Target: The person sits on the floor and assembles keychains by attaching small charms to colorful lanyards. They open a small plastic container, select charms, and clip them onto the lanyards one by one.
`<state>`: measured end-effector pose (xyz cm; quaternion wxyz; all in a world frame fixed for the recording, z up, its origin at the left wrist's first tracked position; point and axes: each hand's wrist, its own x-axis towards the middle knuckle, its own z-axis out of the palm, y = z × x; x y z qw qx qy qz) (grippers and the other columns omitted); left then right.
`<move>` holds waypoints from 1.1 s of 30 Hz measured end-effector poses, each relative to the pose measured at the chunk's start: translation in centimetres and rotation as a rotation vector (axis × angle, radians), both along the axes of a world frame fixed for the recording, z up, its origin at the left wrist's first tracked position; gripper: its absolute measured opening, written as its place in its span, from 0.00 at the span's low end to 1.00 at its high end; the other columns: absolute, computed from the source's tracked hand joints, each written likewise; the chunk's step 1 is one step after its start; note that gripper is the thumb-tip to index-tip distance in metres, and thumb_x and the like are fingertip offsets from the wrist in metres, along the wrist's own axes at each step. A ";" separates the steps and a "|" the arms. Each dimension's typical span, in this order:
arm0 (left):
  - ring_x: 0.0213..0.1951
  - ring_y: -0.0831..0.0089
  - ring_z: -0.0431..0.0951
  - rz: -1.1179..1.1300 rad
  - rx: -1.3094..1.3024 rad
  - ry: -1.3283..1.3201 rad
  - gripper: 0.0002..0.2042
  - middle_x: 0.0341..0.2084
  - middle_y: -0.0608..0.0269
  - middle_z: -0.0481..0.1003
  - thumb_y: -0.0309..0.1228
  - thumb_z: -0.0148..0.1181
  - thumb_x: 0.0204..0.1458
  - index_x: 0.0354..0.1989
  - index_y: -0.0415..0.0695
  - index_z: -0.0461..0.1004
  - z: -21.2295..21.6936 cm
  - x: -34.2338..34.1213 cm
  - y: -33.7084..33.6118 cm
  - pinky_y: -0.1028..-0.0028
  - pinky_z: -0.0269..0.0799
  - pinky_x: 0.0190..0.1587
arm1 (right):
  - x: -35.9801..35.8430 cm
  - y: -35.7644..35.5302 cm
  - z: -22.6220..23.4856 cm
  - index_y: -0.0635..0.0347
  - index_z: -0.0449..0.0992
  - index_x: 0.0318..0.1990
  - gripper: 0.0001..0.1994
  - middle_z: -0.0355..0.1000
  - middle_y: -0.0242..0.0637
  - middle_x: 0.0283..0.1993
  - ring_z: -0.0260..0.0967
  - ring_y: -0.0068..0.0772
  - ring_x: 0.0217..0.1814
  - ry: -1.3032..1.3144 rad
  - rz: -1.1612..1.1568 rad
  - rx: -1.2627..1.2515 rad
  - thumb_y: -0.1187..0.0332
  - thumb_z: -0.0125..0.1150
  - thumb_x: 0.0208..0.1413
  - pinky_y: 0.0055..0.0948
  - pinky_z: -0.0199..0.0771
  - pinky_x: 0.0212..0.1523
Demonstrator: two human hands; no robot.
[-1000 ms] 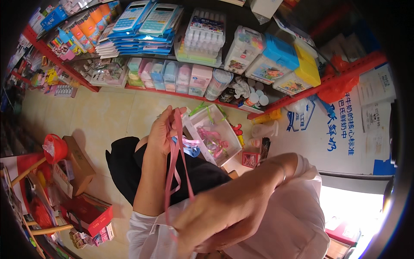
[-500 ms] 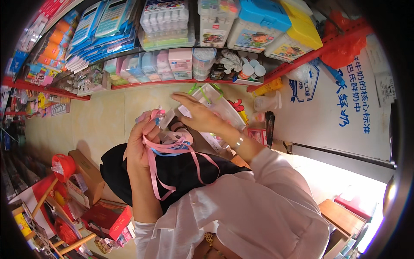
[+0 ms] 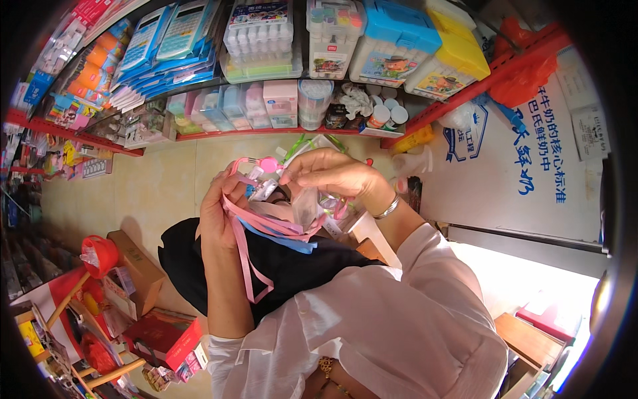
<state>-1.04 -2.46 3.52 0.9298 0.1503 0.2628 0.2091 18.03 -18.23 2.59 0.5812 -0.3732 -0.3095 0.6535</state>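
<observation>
Ribbons [image 3: 342, 207] lie inside white box [image 3: 321, 141] near 2 hands [image 3: 329, 171].

White box [image 3: 323, 141] partly hidden behind right hand [image 3: 334, 174], whitish piece [image 3: 266, 191], perhaps a clip, too small to tell

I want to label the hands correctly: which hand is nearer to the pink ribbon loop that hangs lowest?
Left. The pink ribbon loop hangs from the left hand, below its grip; the right hand is farther away, up and to the loop's right.
</observation>
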 end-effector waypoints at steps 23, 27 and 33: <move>0.14 0.85 0.61 -0.107 0.336 0.138 0.11 0.21 0.64 0.71 0.33 0.60 0.55 0.36 0.36 0.73 1.5 -0.4 -1.6 0.85 0.53 0.14 | -2.3 3.0 4.2 0.64 0.69 0.47 0.13 0.75 0.39 0.40 0.72 0.24 0.44 -0.244 -0.120 -0.044 0.76 0.62 0.54 0.23 0.72 0.45; 0.09 0.82 0.60 -0.110 0.400 0.131 0.13 0.13 0.69 0.64 0.37 0.59 0.56 0.32 0.36 0.73 1.3 -0.4 -1.7 0.82 0.66 0.14 | -3.2 4.0 4.3 0.64 0.68 0.47 0.14 0.74 0.37 0.40 0.72 0.22 0.43 -0.323 -0.104 -0.034 0.78 0.61 0.54 0.21 0.72 0.44; 0.11 0.82 0.64 -0.083 0.376 0.166 0.12 0.13 0.69 0.65 0.36 0.60 0.56 0.30 0.37 0.74 0.1 -0.4 -1.4 0.82 0.66 0.14 | -3.3 5.4 4.3 0.65 0.69 0.46 0.12 0.73 0.36 0.40 0.71 0.21 0.43 -0.476 -0.036 -0.006 0.79 0.59 0.54 0.21 0.72 0.44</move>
